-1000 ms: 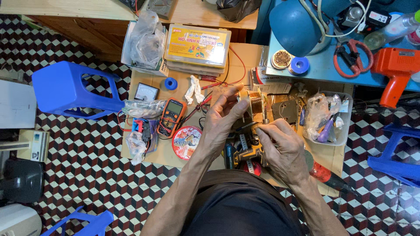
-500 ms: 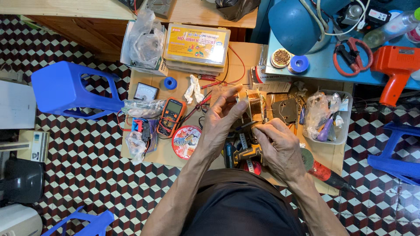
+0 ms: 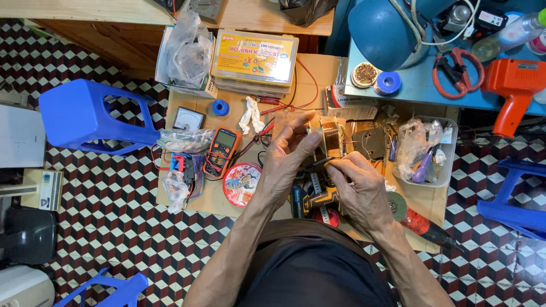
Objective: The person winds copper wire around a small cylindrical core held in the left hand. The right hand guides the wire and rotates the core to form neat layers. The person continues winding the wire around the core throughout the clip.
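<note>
Copper-wire coil wound on a small metal-framed core (image 3: pixel 330 136) is held above the cardboard-covered low surface (image 3: pixel 199 199), between both hands and just in front of the person's chest. Left hand (image 3: pixel 287 156) has its grip clamped on the coil, thumb and fingers pressed against its near side. Right hand (image 3: pixel 361 185) sits just below and to the right of the coil, its fingers pinched together on a thin dark tool (image 3: pixel 318 165) whose tip touches the coil's lower edge. Largest items around: a blue plastic stool (image 3: pixel 85 116) lies on its side on the checkered floor, left of the surface; a yellow-lidded clear plastic parts box (image 3: pixel 255 59) rests at the far edge. An orange power drill (image 3: pixel 512 85) lies on the blue bench at right. An orange-and-black multimeter (image 3: pixel 222 150) lies left of the hands, with a round printed tin lid (image 3: pixel 242 183) just beside it.
</note>
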